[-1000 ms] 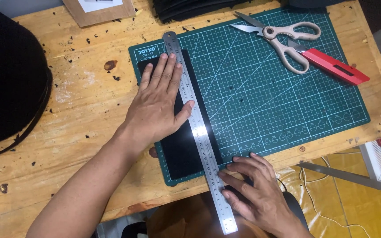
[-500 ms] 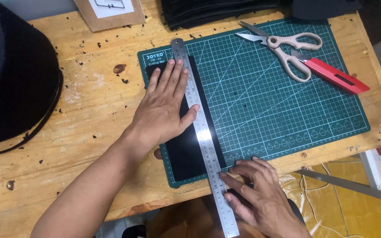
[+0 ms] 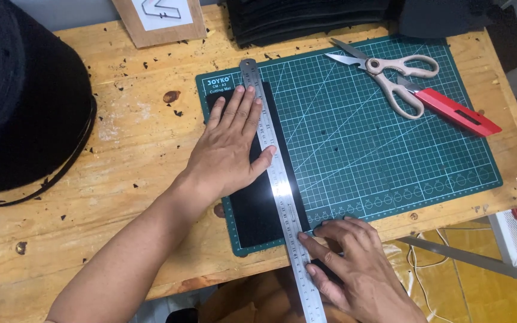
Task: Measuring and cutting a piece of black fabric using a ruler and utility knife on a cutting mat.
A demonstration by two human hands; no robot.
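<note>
Compared with a moment ago, little has changed: the left hand (image 3: 234,149) stays flat, fingers spread, pressing the black sheet (image 3: 258,197) and the steel ruler (image 3: 276,179) onto the green cutting mat (image 3: 390,155). The right hand (image 3: 348,263) has kept its place at the near end of the ruler, at the near edge of the mat. This steadiness suggests the ruler is now set along the line. The right hand's fingers are curled; it may hold a small tool, but I cannot tell from this view. The black sheet is a long, thin, matte strip lying on the left part of the mat, its right edge under the ruler. Scissors (image 3: 390,75) and a red cutter (image 3: 456,110) lie far right.
</note>
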